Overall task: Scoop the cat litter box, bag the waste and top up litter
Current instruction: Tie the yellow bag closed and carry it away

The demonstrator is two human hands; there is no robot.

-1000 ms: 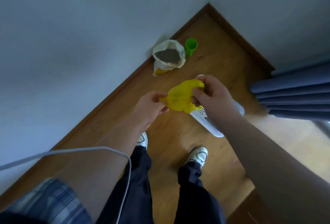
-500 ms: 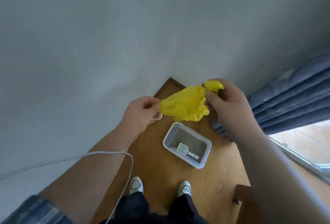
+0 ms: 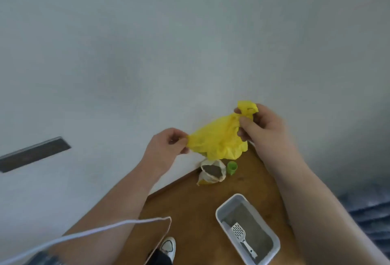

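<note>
I have the yellow bag point(image 3: 219, 140) stretched between both hands at chest height. My left hand point(image 3: 168, 144) pinches its lower corner. My right hand point(image 3: 259, 129) is clamped on the bunched upper end, and a tuft pokes out above the thumb.

Directly below the grip, against the wall, sit the open sack of litter point(image 3: 213, 172) and a green cup point(image 3: 232, 166). Nearer to me than the grip and under my right forearm is the litter box point(image 3: 218, 217), with the scoop point(image 3: 240, 235) lying inside on the grey litter.

My worry is the thin film. Pulling the hands apart while it is crumpled could tear it, or it could slip from the small left pinch.

I cannot find the bag's mouth in the folds. The left fingertips are hidden behind the plastic, the box's near corner is cut off, and I cannot make out any clumps of waste.
</note>
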